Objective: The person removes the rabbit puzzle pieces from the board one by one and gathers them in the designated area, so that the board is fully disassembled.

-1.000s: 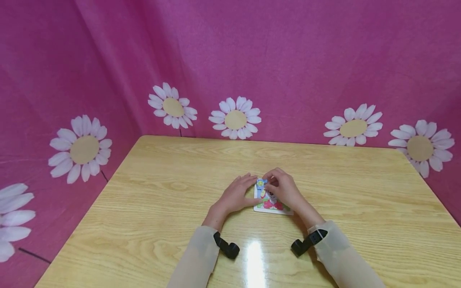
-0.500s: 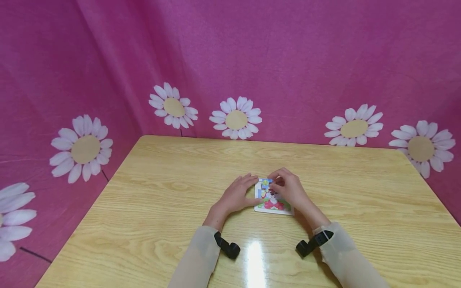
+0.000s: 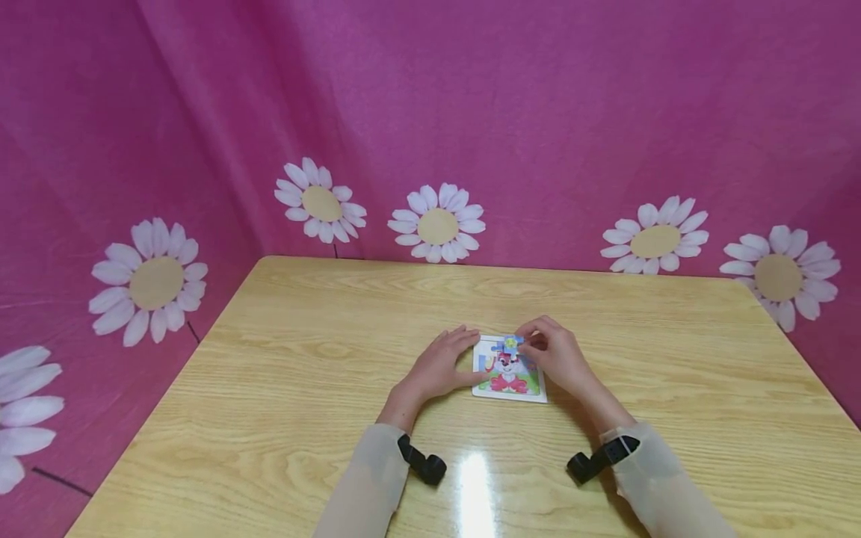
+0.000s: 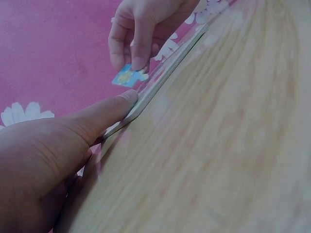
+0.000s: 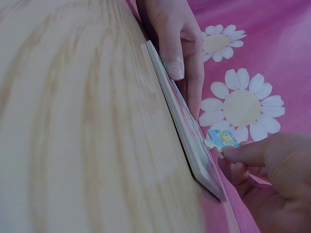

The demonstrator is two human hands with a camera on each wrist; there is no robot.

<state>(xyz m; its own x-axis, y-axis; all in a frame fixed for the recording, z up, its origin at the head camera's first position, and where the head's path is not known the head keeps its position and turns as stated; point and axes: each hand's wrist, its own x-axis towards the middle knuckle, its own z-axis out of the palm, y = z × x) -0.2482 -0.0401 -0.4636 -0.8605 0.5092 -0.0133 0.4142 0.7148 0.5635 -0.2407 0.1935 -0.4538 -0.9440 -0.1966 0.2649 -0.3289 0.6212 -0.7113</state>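
Observation:
A jigsaw puzzle board (image 3: pixel 479 393) with a white rim lies on the table, its picture showing a red-and-white cartoon animal over green. My left hand (image 3: pixel 440 365) rests at its left side, thumb laid on the board and fingers stretched toward the far left corner. Between thumb and fingertips my right hand (image 3: pixel 560 357) pinches a blue puzzle piece (image 5: pixel 224 138) with a yellow figure on it. In the left wrist view this piece (image 4: pixel 125 77) is held above the board, tilted. Pale bare backing shows in the board's upper left part.
The board stands on a light wooden table (image 3: pixel 336 329). Behind and to the left hangs a magenta cloth (image 3: pixel 538 134) with large white daisies. A bright light reflection (image 3: pixel 476 493) shows on the tabletop between the forearms.
My right hand has moved right with the puzzle piece, from the board's upper left toward its upper right, uncovering more of the picture. My left hand has stayed in place.

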